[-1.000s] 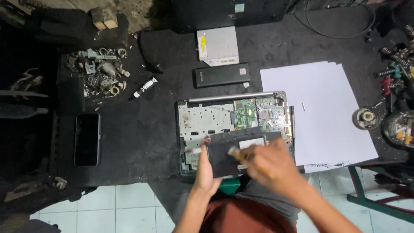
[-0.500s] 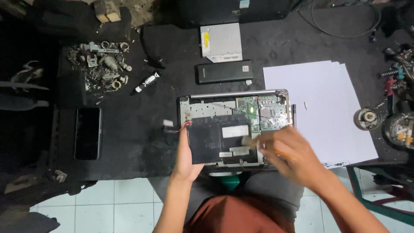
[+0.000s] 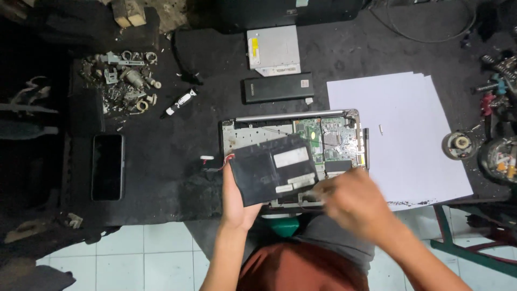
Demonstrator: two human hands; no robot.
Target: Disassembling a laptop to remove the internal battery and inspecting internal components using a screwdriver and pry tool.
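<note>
An opened laptop base [image 3: 253,132] lies on the black work surface, its green circuit board [image 3: 328,141] exposed. My left hand [image 3: 236,202] holds a flat black panel [image 3: 272,168] by its left lower edge, tilted over the base. Thin red wires [image 3: 218,164] run from the panel's left corner. My right hand [image 3: 355,202] is blurred at the base's front right corner, close to the panel's right lower edge; whether it grips anything is unclear.
White paper sheets [image 3: 401,134] lie right of the laptop. Behind it are a black battery bar [image 3: 277,89] and a silver optical drive [image 3: 273,49]. A dark phone [image 3: 107,167] and a heap of metal parts [image 3: 126,81] sit left. Tools crowd the right edge [image 3: 498,151].
The black panel has lifted and rotated, its left side now tilted up off the base. My right hand has slid lower and right along the front edge.
</note>
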